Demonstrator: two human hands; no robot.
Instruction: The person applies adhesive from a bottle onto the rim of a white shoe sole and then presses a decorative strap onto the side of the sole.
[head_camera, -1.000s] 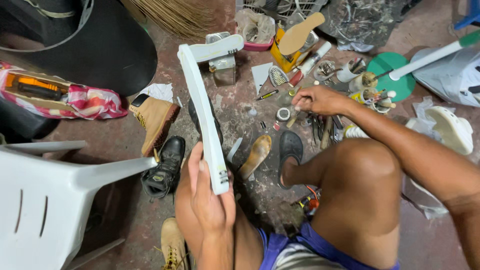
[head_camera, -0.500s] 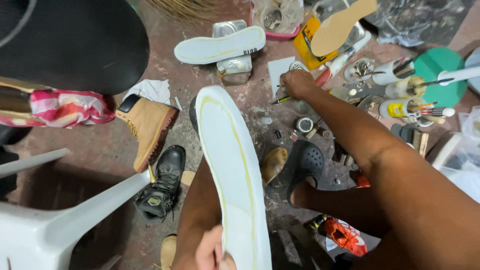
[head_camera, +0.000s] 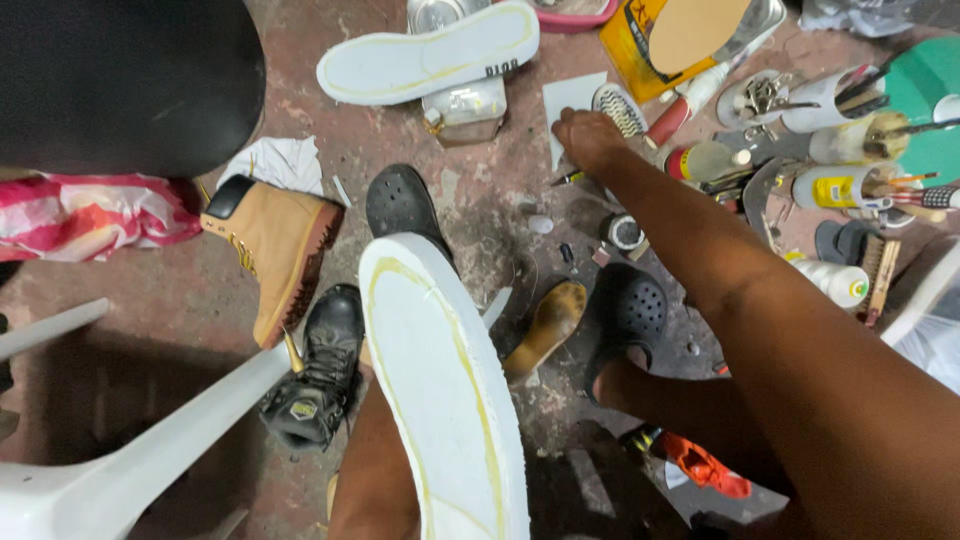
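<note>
Right hand (head_camera: 590, 138) stretched forward to floor, fingers curled down beside wire brush (head_camera: 622, 108) and white paper sheet (head_camera: 568, 100); whether it grips anything, cannot tell. Small pen-like tool (head_camera: 568, 180) lies just under wrist. Left hand out of frame. White shoe sole (head_camera: 440, 390) rises over left leg, yellow glue line round rim. Tan boot (head_camera: 268, 245), black boot (head_camera: 315, 375) to left. Second white sole (head_camera: 430, 55) lies on metal can (head_camera: 465, 100) ahead.

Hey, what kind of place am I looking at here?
Probably a shoe repair workshop set up on the floor: a white rubber shoe sole in the foreground, a tan leather work boot awaiting work, and pots of brushes and tools near the right hand.
</note>
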